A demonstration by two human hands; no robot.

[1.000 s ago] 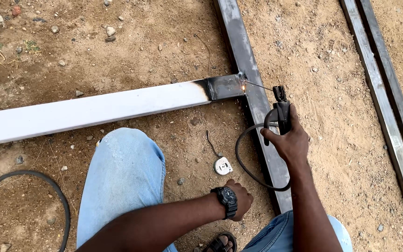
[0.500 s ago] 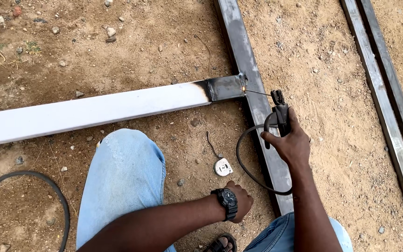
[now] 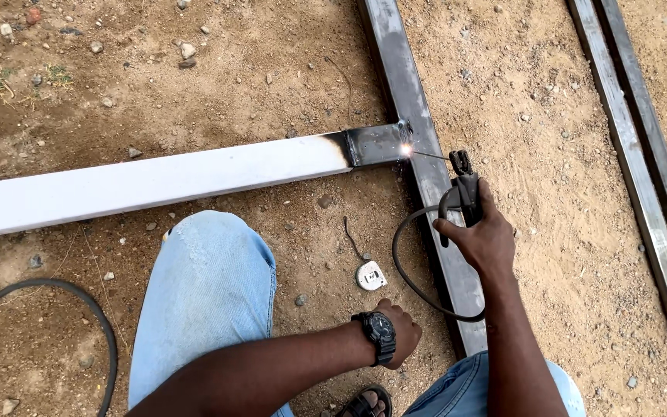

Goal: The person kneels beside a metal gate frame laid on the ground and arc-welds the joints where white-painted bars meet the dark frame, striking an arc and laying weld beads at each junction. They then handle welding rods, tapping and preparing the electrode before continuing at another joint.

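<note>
My right hand (image 3: pixel 484 239) grips a black welding electrode holder (image 3: pixel 463 185) with a thin rod whose tip sparks (image 3: pixel 405 149) at the joint between a white-painted square tube (image 3: pixel 156 181) and a bare steel tube (image 3: pixel 426 170). A black cable (image 3: pixel 411 270) loops down from the holder. My left hand (image 3: pixel 399 332), with a black wristwatch on its wrist, rests as a fist on the sandy ground near the steel tube, holding nothing visible. A small white tape measure (image 3: pixel 370 275) lies on the dirt just above it.
My knee in blue jeans (image 3: pixel 210 301) is bent in front of the white tube. A black hose (image 3: pixel 79 309) curves at lower left. Two more steel bars (image 3: pixel 642 170) lie along the right side. A sandal (image 3: pixel 364 403) shows at the bottom.
My right hand has held the holder in nearly the same place, with the rod tip staying at the joint where a small spark glows. My left hand has not moved.
</note>
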